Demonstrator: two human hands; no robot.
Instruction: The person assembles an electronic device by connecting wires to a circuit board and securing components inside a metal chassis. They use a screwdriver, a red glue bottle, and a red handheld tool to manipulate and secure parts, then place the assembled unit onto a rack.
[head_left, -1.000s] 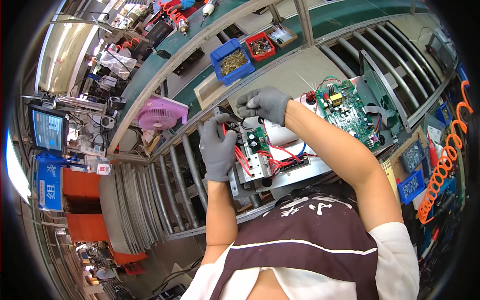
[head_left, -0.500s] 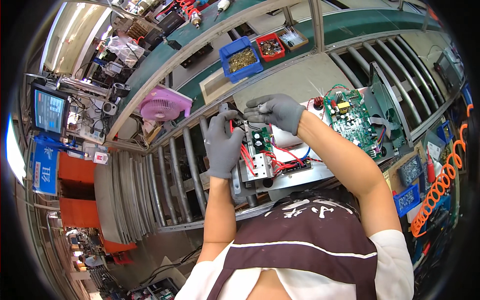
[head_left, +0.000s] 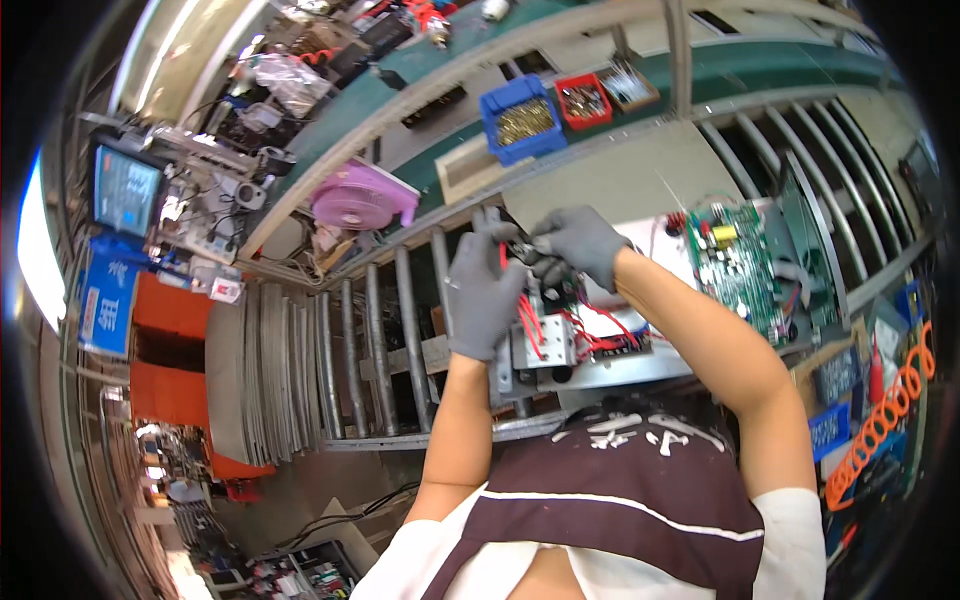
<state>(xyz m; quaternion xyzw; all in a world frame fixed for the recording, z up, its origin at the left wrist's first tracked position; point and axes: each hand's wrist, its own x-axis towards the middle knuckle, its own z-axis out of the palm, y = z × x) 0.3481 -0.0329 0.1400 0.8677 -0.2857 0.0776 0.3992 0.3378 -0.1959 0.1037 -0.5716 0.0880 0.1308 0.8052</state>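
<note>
- The metal chassis (head_left: pixel 640 372), carrying wired electronics, lies in front of the person, mostly to the right of the left hand (head_left: pixel 483 300) and partly beneath the right hand (head_left: pixel 583 245).
- The left hand, in a grey glove, is at the left end of the chassis with its fingers bent, right beside the red wires (head_left: pixel 530 328); whether it grips any of them I cannot tell.
- The right hand, gloved alike, is over the far left part of the chassis, palm down, fingers curled toward the left hand; the dark, blurred spot between the 2 hands hides whether it pinches anything.
- A pale block (head_left: pixel 548 342) with holes sits on the chassis just to the right of the left wrist.
- The green circuit board (head_left: pixel 740 280) is at the right part of the chassis, beyond the right forearm and apart from the 2 hands.
- An upright panel (head_left: pixel 815 230) stands at the chassis's right end.
- Past the hands are 2 bins, a blue bin (head_left: pixel 490 115) and a red bin (head_left: pixel 572 122), side by side.
- Metal rollers (head_left: pixel 380 345) run to the left of the left forearm.
</note>
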